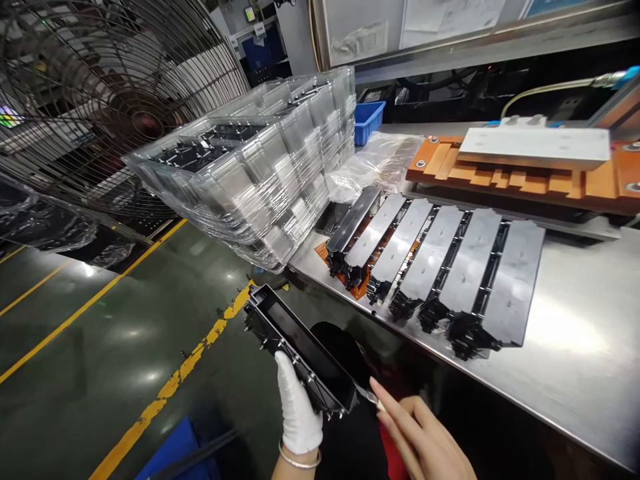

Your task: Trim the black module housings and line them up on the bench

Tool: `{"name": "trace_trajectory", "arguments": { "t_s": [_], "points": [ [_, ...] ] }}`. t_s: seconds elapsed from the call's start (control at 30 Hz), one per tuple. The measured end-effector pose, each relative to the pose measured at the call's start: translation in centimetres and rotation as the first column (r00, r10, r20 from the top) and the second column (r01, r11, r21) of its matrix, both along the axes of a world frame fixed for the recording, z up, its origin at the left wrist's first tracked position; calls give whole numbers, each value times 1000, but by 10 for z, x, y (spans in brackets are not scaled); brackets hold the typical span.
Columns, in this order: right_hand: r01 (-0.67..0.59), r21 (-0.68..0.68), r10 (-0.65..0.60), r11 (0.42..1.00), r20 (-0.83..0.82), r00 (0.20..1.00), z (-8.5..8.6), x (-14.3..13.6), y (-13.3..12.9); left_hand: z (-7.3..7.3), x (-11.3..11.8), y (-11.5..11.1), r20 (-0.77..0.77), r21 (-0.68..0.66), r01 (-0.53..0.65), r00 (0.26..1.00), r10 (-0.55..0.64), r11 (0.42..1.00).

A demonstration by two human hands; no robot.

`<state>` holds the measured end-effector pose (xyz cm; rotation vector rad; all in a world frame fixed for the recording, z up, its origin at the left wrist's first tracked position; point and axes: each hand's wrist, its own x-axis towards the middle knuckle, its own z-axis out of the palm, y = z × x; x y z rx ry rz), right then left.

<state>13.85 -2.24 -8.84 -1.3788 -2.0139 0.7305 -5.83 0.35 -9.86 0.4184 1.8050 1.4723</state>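
A long black open plastic housing [305, 347] with small metal pins along its side hangs tilted over my lap. My left hand [299, 407], in a white glove, grips it from beneath along its lower left side. My bare right hand [417, 427] pinches a small slim tool [369, 395], whose blade meets the near right end of the housing. To the right, several black parts with flat grey metal plates [465, 257] lie side by side on the metal bench [575, 333], the leftmost one seen edge-on.
Stacked clear plastic trays [270, 180] with black parts stand at the bench's left end. A large fan [145, 120] is at far left. Behind are a blue bin [369, 122], plastic bags [385, 160] and an orange fixture [450, 167] with a white block [533, 145].
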Motion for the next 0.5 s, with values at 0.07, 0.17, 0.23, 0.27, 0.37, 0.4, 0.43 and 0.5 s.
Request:
{"name": "trace_trajectory", "arguments": {
  "t_s": [0.07,0.17,0.23,0.27,0.37,0.4,0.43,0.5],
  "points": [
    [-5,-4,5,1000,-11,1000,2,1,1,1,3,-2,-44,4,-29,999,29,1000],
    [-33,29,34,999,-5,999,2,-1,-3,4,7,2,78,11,-6,997,5,1000],
    [-32,37,32,999,12,999,-1,-1,-4,10,7,9,253,51,10,967,-23,999],
    [-2,26,2,1000,29,1000,-4,1,-3,14,8,13,352,77,25,935,-50,997],
    [172,-76,-168,982,51,984,-19,11,2,26,7,20,566,140,89,810,-153,986],
    [229,-137,-225,964,42,973,-23,15,5,29,6,20,617,152,116,765,-186,982],
    [256,-212,-258,943,19,966,-27,19,7,32,5,18,663,155,146,718,-212,977],
    [236,-348,-271,907,-52,961,-27,26,10,34,2,9,754,126,232,610,-244,965]
  ]
}}
